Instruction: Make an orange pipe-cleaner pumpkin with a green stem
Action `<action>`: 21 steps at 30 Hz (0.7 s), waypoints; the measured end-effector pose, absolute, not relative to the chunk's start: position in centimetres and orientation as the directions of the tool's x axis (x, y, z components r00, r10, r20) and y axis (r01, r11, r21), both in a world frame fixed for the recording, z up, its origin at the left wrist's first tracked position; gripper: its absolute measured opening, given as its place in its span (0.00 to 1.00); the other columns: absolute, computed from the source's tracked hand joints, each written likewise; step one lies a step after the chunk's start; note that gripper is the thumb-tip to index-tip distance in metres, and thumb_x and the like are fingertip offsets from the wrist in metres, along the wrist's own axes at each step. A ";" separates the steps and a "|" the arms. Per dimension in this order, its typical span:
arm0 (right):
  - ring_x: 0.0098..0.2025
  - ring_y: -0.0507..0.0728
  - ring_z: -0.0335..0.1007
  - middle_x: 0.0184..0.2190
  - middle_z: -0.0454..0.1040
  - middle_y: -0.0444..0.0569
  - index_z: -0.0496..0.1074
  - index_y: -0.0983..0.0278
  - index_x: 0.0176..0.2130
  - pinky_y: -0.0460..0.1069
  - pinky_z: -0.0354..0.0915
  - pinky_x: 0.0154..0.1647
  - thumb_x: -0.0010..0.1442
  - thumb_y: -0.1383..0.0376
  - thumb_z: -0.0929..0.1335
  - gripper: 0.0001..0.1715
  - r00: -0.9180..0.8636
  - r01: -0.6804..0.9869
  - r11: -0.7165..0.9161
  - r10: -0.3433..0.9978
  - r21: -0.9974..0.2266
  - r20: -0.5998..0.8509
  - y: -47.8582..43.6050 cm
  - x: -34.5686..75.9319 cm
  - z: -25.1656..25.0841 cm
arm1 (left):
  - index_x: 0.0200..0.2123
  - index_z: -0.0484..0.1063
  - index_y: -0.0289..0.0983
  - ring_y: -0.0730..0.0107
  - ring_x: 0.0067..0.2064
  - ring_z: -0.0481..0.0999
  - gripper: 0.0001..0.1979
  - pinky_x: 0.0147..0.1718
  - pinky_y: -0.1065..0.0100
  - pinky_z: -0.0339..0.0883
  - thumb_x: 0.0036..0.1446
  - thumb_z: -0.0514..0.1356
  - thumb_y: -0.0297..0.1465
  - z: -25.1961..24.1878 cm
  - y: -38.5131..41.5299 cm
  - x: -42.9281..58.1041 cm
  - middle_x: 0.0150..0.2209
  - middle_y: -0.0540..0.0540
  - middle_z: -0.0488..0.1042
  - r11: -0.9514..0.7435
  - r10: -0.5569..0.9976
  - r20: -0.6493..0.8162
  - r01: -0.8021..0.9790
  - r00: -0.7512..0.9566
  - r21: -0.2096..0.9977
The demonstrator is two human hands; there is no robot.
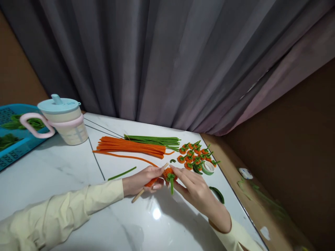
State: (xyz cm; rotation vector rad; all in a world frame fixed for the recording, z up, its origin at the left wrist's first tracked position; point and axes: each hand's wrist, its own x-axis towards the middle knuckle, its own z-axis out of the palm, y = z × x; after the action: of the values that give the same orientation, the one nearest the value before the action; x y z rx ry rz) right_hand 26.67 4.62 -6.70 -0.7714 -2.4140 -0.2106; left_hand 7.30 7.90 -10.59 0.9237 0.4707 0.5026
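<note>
My left hand is closed around a thin wooden stick with orange pipe cleaner wound on it. Between both hands is a small pipe-cleaner pumpkin, orange with a green stem pointing down toward me. Fingers of my right hand pinch this pumpkin from the right, while my left fingertips are close against its other side. One orange strand runs across the table toward my left hand; its end is hidden there. Beyond my right hand stand several finished pumpkins of the same kind.
Bundles of orange pipe cleaners and green pipe cleaners lie at the back. A single green piece lies left. Green tape and a dark green coil sit right. A lidded cup and blue basket stand left.
</note>
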 end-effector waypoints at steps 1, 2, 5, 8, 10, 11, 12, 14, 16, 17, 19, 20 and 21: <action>0.32 0.56 0.72 0.34 0.76 0.54 0.53 0.66 0.62 0.50 0.69 0.30 0.64 0.72 0.61 0.28 -0.645 0.579 0.815 0.455 0.004 0.614 4.4 26.6 -6.7 | 0.28 0.66 0.34 0.84 0.14 0.45 0.26 0.13 0.73 0.33 0.53 0.57 0.54 -10.4 7.9 7.3 0.15 0.57 0.58 0.516 0.583 -0.185 -0.185 0.791 0.837; 0.36 0.58 0.73 0.38 0.76 0.55 0.50 0.66 0.63 0.52 0.70 0.34 0.63 0.73 0.61 0.31 -0.640 0.583 0.812 0.437 0.028 0.632 4.3 26.5 -6.8 | 0.27 0.65 0.34 0.84 0.14 0.44 0.26 0.13 0.72 0.32 0.52 0.56 0.55 -10.2 7.9 7.3 0.14 0.57 0.57 0.525 0.574 -0.201 -0.169 0.794 0.834; 0.46 0.60 0.71 0.46 0.74 0.58 0.48 0.66 0.65 0.55 0.70 0.42 0.63 0.76 0.59 0.34 -0.653 0.573 0.818 0.422 0.045 0.629 4.3 26.3 -7.3 | 0.27 0.65 0.35 0.85 0.13 0.45 0.25 0.13 0.72 0.31 0.48 0.62 0.52 -9.5 7.9 7.2 0.14 0.57 0.57 0.531 0.592 -0.207 -0.184 0.779 0.827; 0.53 0.61 0.67 0.51 0.71 0.56 0.49 0.63 0.65 0.57 0.69 0.47 0.62 0.79 0.57 0.35 -0.626 0.564 0.822 0.489 -0.080 0.607 4.4 26.4 -7.3 | 0.31 0.68 0.34 0.85 0.15 0.45 0.23 0.14 0.72 0.31 0.45 0.66 0.48 -8.7 8.1 6.9 0.15 0.58 0.56 0.487 0.678 -0.196 -0.234 0.709 0.842; 0.54 0.60 0.65 0.53 0.69 0.55 0.52 0.61 0.64 0.57 0.68 0.50 0.62 0.77 0.58 0.33 -0.549 0.565 0.782 0.594 -0.263 0.588 4.4 26.5 -6.9 | 0.36 0.70 0.33 0.84 0.15 0.46 0.22 0.14 0.73 0.32 0.47 0.66 0.46 -8.1 8.3 6.7 0.15 0.58 0.56 0.412 0.741 -0.184 -0.221 0.646 0.884; 0.54 0.59 0.65 0.54 0.69 0.55 0.54 0.60 0.63 0.56 0.69 0.50 0.62 0.75 0.59 0.32 -0.505 0.559 0.747 0.650 -0.359 0.567 4.3 26.5 -6.6 | 0.38 0.71 0.33 0.84 0.16 0.47 0.22 0.15 0.73 0.34 0.48 0.65 0.45 -7.7 8.4 6.6 0.16 0.58 0.58 0.363 0.771 -0.171 -0.202 0.613 0.910; 0.53 0.59 0.67 0.54 0.69 0.55 0.56 0.60 0.62 0.55 0.69 0.49 0.62 0.73 0.60 0.30 -0.465 0.551 0.709 0.699 -0.441 0.543 4.2 26.5 -6.2 | 0.41 0.71 0.34 0.83 0.16 0.49 0.22 0.15 0.74 0.36 0.49 0.65 0.44 -7.3 8.4 6.5 0.16 0.57 0.59 0.307 0.803 -0.152 -0.182 0.576 0.934; 0.49 0.58 0.70 0.53 0.70 0.53 0.59 0.59 0.60 0.53 0.72 0.45 0.61 0.68 0.65 0.29 -0.409 0.537 0.648 0.760 -0.540 0.504 3.9 26.4 -5.6 | 0.43 0.70 0.34 0.81 0.17 0.53 0.22 0.16 0.75 0.43 0.49 0.66 0.42 -6.6 8.2 6.4 0.17 0.57 0.61 0.193 0.864 -0.107 -0.128 0.491 0.973; 0.45 0.57 0.72 0.50 0.72 0.52 0.61 0.57 0.59 0.52 0.73 0.42 0.59 0.65 0.68 0.30 -0.369 0.529 0.627 0.776 -0.572 0.511 3.5 26.1 -5.4 | 0.43 0.71 0.35 0.80 0.19 0.58 0.21 0.18 0.75 0.51 0.48 0.67 0.40 -5.9 7.7 6.4 0.20 0.56 0.64 0.080 0.910 -0.052 -0.051 0.410 0.995; 0.44 0.57 0.72 0.49 0.73 0.51 0.61 0.56 0.59 0.52 0.73 0.41 0.59 0.65 0.69 0.30 -0.352 0.523 0.637 0.766 -0.566 0.537 3.4 26.0 -5.4 | 0.42 0.71 0.35 0.79 0.20 0.60 0.21 0.19 0.75 0.54 0.47 0.67 0.39 -5.6 7.4 6.5 0.22 0.54 0.67 0.024 0.927 -0.018 -0.010 0.375 1.000; 0.45 0.57 0.72 0.48 0.74 0.51 0.61 0.55 0.60 0.52 0.72 0.42 0.59 0.66 0.69 0.31 -0.339 0.510 0.684 0.717 -0.521 0.610 3.2 25.7 -5.6 | 0.40 0.72 0.35 0.78 0.23 0.63 0.19 0.22 0.74 0.58 0.46 0.68 0.38 -5.4 6.6 6.5 0.28 0.51 0.71 -0.087 0.947 0.065 0.056 0.315 0.995; 0.45 0.58 0.72 0.47 0.74 0.51 0.60 0.55 0.61 0.52 0.72 0.43 0.60 0.68 0.68 0.31 -0.340 0.506 0.711 0.685 -0.489 0.644 3.1 25.5 -5.8 | 0.40 0.73 0.35 0.77 0.24 0.64 0.18 0.23 0.74 0.60 0.47 0.67 0.38 -5.3 6.3 6.6 0.30 0.50 0.72 -0.156 0.946 0.125 0.082 0.299 0.984; 0.46 0.58 0.71 0.46 0.75 0.51 0.60 0.56 0.61 0.52 0.72 0.43 0.60 0.69 0.67 0.31 -0.343 0.503 0.734 0.655 -0.457 0.674 3.1 25.4 -5.8 | 0.39 0.73 0.35 0.77 0.24 0.64 0.17 0.23 0.74 0.61 0.47 0.67 0.37 -5.4 6.0 6.6 0.30 0.49 0.72 -0.237 0.936 0.197 0.105 0.293 0.966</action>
State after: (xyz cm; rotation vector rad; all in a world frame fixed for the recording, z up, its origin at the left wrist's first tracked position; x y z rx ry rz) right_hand 25.44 3.07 -5.82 -0.8778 -2.0148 0.2089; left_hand 6.57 6.00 -5.40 1.5950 0.9781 1.0791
